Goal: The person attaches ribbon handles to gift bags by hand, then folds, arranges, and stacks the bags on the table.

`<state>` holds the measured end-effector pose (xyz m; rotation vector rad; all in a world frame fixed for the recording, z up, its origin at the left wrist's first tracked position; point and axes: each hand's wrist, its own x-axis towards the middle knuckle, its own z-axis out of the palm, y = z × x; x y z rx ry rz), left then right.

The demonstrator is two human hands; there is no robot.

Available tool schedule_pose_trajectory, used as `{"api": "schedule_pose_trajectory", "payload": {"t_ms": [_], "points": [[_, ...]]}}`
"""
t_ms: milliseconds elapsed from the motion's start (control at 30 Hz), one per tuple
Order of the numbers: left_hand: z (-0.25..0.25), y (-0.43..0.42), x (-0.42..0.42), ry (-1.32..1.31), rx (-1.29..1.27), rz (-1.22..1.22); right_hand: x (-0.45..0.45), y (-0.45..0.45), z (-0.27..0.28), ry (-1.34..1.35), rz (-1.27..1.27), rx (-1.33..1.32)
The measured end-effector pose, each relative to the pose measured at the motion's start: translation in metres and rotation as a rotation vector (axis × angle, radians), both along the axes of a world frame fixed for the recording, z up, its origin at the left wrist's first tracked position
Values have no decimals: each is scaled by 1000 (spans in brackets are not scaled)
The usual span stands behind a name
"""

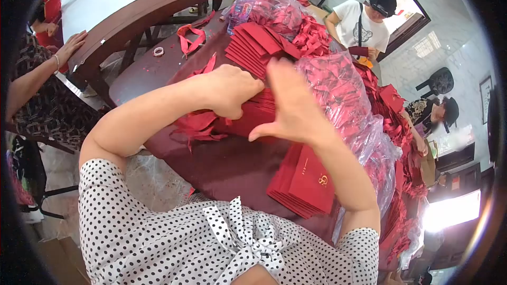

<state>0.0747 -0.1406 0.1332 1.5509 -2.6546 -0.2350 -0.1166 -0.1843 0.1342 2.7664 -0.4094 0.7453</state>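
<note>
My left hand is curled closed above a red folded piece, perhaps a paper bag; what its fingers hold, if anything, is hidden. Close beside it, my right hand is blurred, with fingers stretched out and thumb spread wide. Red ribbons lie loose below my left wrist. Beyond my hands is a fanned stack of red folded pieces. Nearer my body, under my right forearm, sits another red stack with gold print on top.
Clear plastic bags of red ribbon line the right side of the dark red table. A bottle and a tape roll lie farther off. Co-workers are at the right; another person's hand rests on a wooden edge.
</note>
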Motion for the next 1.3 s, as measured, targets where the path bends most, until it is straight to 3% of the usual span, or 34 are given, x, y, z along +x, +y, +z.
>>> {"api": "schedule_pose_trajectory", "payload": {"t_ms": [67,100,200,267,300,400,533,567,700,800,833,900,967,1033,1067,1133,1167,1200,1233,1267,1300], "points": [[4,-1,-9,-24,90,53,2,-16,-30,156,-106,404],[6,-2,-9,-27,93,70,6,-17,-30,110,-70,295],[1,3,-10,-46,80,134,6,-16,-25,133,-61,323],[0,17,3,-104,-89,79,7,-14,-28,162,-91,329],[2,23,11,-83,12,127,4,-13,-28,184,-139,323],[-21,34,30,198,-110,118,5,-7,-22,184,-157,310],[-12,59,19,290,-289,165,3,14,3,93,-146,235],[-27,60,12,262,-221,232,0,3,-25,135,-104,162],[-38,56,15,290,-216,207,4,10,-11,328,-178,195],[-38,52,14,279,-264,162,10,15,-6,202,-28,217],[-42,53,14,314,-300,133,11,10,-21,167,-61,348],[-31,49,10,330,-223,132,9,8,-24,222,-149,371],[-38,40,0,370,-352,157,2,-7,-34,171,-150,320],[-25,51,-20,123,-842,208,1,-19,-22,214,-258,314],[-32,56,-27,263,-877,244,-8,-29,-15,140,-355,381],[-99,80,3,671,-523,-26,-12,-55,-20,-53,-460,587],[-99,90,-4,725,-49,-1,-15,-71,-25,-174,-475,718],[-109,86,-23,953,87,218,-22,-65,-26,-387,-355,1081],[-126,82,-41,1169,234,454,-23,-55,-30,-417,-375,1114],[-141,76,-41,1585,485,297,-22,-45,-35,-443,-390,1149],[-145,71,-41,1981,752,105,-14,-37,-38,-426,-519,997]]}}
